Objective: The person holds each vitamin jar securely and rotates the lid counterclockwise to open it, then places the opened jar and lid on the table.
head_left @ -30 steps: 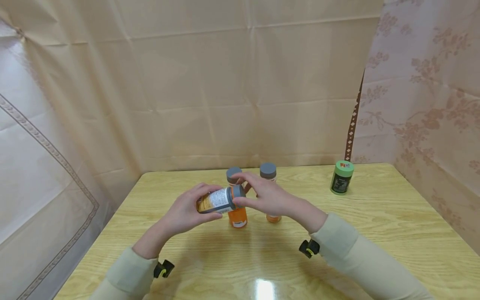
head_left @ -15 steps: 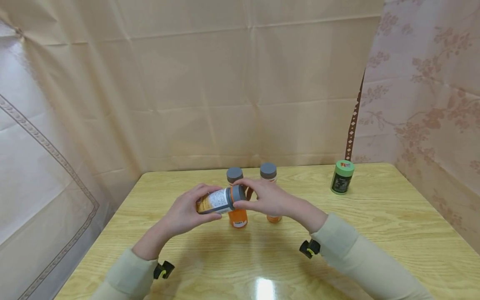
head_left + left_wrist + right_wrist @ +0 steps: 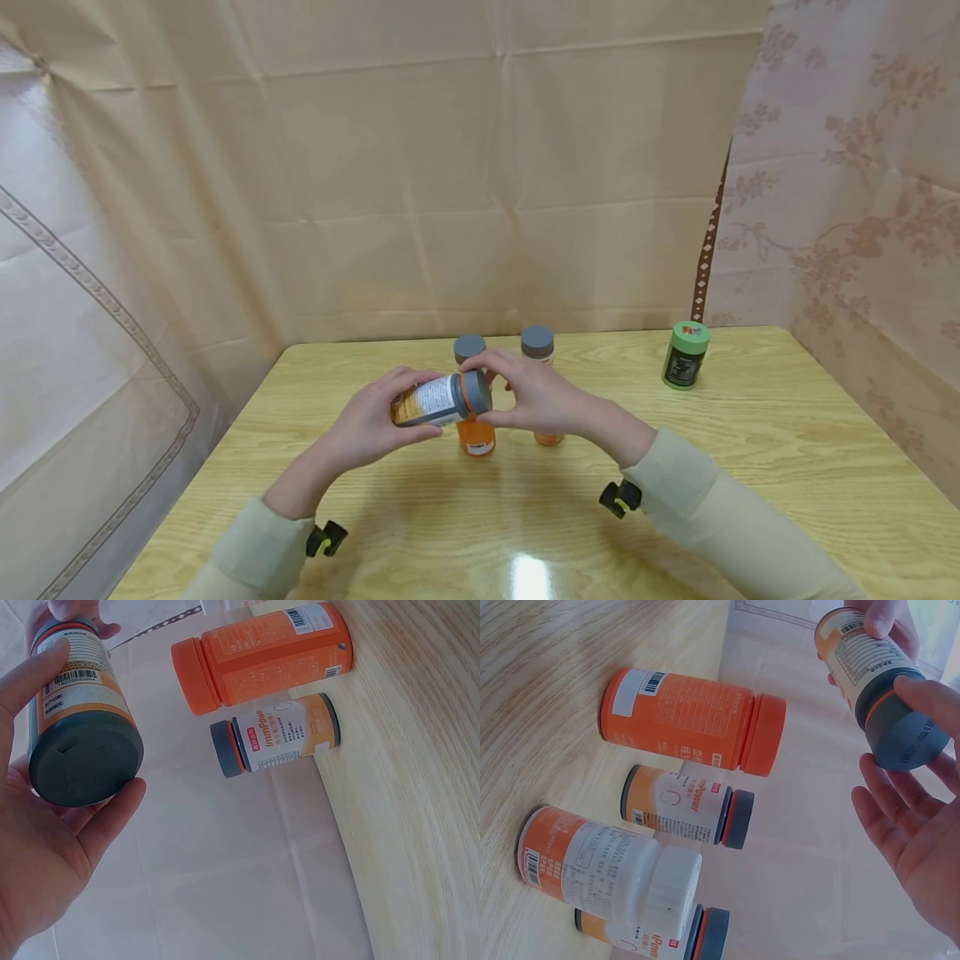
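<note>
Cannot see most of the upper part of the orange bottle in the head view, hidden behind the held bottle and the right hand. Cannot make out most of the body below the right-hand grey cap, blocked by that same hand. Cannot read the tiny print on the green jar. Lose the left hand partly past the left edge in the left wrist view. In the right wrist view, glimpse the lowest bottle only partly, behind the white bottle and cut by the bottom edge.
</note>
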Action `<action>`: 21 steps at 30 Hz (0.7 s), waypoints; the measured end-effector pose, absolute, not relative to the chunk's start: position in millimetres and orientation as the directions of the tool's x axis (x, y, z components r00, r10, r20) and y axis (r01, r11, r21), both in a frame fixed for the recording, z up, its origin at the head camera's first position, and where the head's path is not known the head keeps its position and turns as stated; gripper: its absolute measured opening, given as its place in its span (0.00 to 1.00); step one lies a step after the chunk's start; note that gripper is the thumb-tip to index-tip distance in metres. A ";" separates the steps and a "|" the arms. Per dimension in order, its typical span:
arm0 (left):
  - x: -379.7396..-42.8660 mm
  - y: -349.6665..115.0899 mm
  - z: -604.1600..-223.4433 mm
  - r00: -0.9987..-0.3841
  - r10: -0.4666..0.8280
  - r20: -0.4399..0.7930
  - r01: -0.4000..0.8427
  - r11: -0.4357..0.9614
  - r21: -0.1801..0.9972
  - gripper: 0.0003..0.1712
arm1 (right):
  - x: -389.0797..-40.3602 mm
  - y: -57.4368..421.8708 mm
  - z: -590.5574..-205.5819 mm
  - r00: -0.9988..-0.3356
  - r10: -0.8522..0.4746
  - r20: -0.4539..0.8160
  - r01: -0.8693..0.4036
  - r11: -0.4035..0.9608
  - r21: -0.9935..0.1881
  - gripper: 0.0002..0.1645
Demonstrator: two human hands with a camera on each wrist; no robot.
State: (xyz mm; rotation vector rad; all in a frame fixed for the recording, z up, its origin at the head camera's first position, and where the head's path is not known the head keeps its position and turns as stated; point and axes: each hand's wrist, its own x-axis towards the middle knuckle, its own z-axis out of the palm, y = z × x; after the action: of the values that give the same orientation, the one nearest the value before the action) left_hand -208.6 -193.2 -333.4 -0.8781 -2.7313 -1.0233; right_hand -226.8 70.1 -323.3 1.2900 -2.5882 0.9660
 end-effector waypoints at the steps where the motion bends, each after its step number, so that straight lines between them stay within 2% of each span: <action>1: -208.5 -193.1 -333.1 -0.831 0.482 0.279 0.547 0.610 0.574 0.35 | -227.0 70.3 -323.4 -0.633 -0.689 0.352 -0.750 0.436 -0.497 0.35; 5: -208.0 -192.7 -332.2 -0.830 0.481 0.282 0.547 0.610 0.573 0.35 | -227.0 70.5 -322.9 -0.632 -0.692 0.350 -0.750 0.430 -0.503 0.38; 9: -207.3 -192.4 -332.7 -0.825 0.489 0.281 0.555 0.611 0.565 0.35 | -226.0 70.0 -322.2 -0.662 -0.681 0.314 -0.720 0.459 -0.521 0.39; 15: -206.8 -191.7 -333.7 -0.805 0.511 0.300 0.584 0.595 0.552 0.35 | -225.1 70.8 -320.6 -0.732 -0.646 0.218 -0.616 0.489 -0.618 0.35; 21: -206.4 -190.7 -333.3 -0.805 0.511 0.301 0.585 0.602 0.543 0.35 | -226.7 69.8 -321.4 -0.754 -0.638 0.158 -0.576 0.526 -0.626 0.33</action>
State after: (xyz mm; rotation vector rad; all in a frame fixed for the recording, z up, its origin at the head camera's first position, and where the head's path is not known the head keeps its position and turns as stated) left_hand -206.4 -190.7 -333.3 -0.9302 -2.7084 -0.9814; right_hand -226.7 69.8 -321.4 1.1252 -2.8222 1.1017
